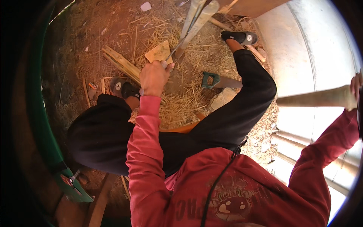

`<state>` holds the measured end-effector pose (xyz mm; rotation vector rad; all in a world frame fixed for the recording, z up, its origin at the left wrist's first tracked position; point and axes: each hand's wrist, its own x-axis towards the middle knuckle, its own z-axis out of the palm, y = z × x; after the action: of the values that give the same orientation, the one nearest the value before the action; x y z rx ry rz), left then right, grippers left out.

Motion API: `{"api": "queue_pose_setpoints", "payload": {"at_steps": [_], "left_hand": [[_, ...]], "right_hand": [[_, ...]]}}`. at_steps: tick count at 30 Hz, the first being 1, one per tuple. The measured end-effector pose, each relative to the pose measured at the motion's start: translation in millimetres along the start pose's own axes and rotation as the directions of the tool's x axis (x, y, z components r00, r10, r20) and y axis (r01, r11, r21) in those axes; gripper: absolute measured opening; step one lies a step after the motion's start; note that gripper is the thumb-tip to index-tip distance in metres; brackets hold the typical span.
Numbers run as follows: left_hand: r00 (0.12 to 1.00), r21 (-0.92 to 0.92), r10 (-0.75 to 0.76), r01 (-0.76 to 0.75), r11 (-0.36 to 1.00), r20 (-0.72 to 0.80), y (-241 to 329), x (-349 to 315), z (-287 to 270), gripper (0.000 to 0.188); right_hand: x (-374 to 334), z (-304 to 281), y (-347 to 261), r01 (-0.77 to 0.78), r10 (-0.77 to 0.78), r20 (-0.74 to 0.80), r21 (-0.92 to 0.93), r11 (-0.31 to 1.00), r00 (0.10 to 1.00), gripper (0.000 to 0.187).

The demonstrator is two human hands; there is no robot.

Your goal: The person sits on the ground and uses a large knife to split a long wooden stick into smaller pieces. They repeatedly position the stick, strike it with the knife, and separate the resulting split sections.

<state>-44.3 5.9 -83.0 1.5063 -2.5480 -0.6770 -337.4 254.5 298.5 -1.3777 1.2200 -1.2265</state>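
Note:
In front of me, my left hand (155, 78) is closed around the end of a long, thin metal blade (174, 51). Its far part runs up along a pale pole (197, 26) that looks split lengthwise, like bamboo. A flat wooden block (159, 52) lies just beyond this hand. At the far right edge, my right hand (356, 85) grips the thick end of a round, pale wooden club (317, 98), held out level to the side. That hand is partly cut off by the frame's edge.
Between my feet, a handsaw with a green handle (210, 80) lies on straw (177, 109). Wooden strips (123, 64) lie near my left foot. A pale curved sheet (298, 41) stands at the right, and a green edge (41, 113) curves along the left.

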Motion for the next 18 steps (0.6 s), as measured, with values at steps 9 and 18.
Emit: {"api": "queue_pose_setpoints", "payload": {"at_steps": [9, 18], "left_hand": [[0.99, 0.201, 0.107, -0.086, 0.976, -0.096, 4, 0, -3, 0.043], [0.995, 0.056, -0.095, 0.094, 0.994, 0.007, 1, 8, -12, 0.051]], "right_hand": [[-50, 120, 285, -0.93, 0.943, -0.253, 0.241, 0.277, 0.215, 0.021], [-105, 171, 306, -0.764, 0.732, -0.366, 0.08, 0.64, 0.574, 0.033]]}}
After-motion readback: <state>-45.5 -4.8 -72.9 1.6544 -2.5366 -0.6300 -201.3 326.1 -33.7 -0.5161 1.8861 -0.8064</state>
